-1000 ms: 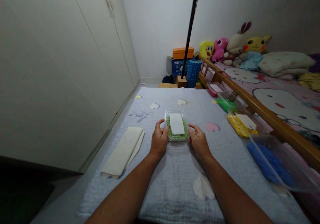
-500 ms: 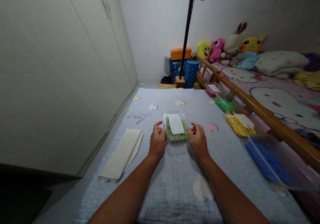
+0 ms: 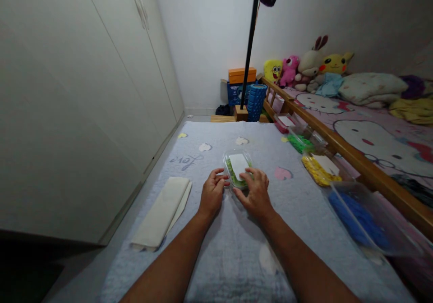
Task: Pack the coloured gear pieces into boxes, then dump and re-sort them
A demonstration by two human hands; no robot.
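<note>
A clear plastic box [image 3: 227,161] with green contents and a white label [image 3: 238,164] on its lid sits on the light blue cloth in front of me. My left hand [image 3: 213,192] is at its left front edge, fingers apart and slightly bent, the tips at or touching the rim. Around the front right corner is my right hand [image 3: 256,192]: its fingers lie over the lid and label, while the thumb is at the front edge. That corner is hidden beneath the hand. A folded cream cloth [image 3: 161,213] lies left of my left forearm.
Along the right side stand clear boxes with red [image 3: 283,122], green [image 3: 300,143], yellow [image 3: 320,170] and blue contents [image 3: 358,217]. Behind them runs a wooden bed rail [image 3: 318,131]. A black pole [image 3: 249,46] rises beyond the far edge; a white wardrobe [image 3: 84,113] borders the left.
My right hand has moved from the box's right side over its front right corner, onto the lid. The left hand's fingers have shifted along the left edge. The box is turned slightly.
</note>
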